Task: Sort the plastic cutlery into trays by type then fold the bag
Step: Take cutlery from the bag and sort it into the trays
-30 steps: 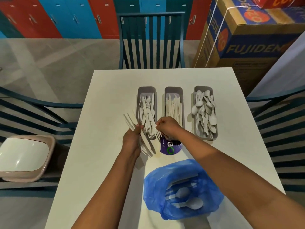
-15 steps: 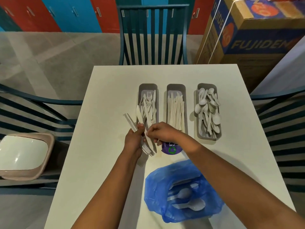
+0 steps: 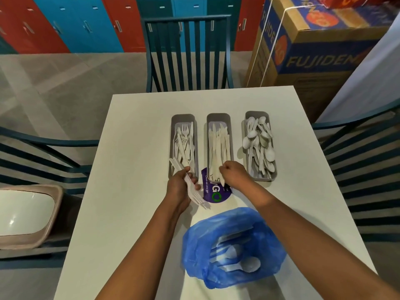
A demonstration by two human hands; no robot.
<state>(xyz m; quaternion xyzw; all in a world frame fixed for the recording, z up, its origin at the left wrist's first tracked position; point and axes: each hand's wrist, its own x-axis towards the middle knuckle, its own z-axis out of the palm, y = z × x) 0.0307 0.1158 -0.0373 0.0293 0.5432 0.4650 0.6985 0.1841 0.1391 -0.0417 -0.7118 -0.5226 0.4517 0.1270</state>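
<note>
Head view: white table (image 3: 134,169), square, with three grey trays in a row near its middle. Blue bag (image 3: 232,247) lies open at the near edge, between the forearms; several white spoons show through its mouth, count unclear under the plastic. Left tray (image 3: 183,119) holds forks, middle tray (image 3: 218,118) holds knives, right tray (image 3: 257,115) holds spoons. A purple round sticker (image 3: 216,193) on the table sits just below the middle tray, partly covered by the right hand.

Left hand (image 3: 179,187) grips a bundle of forks (image 3: 192,189) at mid-handle, fingers curled round it. Tines point toward the person and fan out past the hand over the table; handle ends stick out over the near corner of the left tray. Number of pieces in the bundle cannot be told.

Right hand (image 3: 233,175) is curled at the near end of the middle tray, pinching one knife (image 3: 223,180) whose tip pokes out below the fingers. The near wall of that tray is hidden by the hand.
</note>
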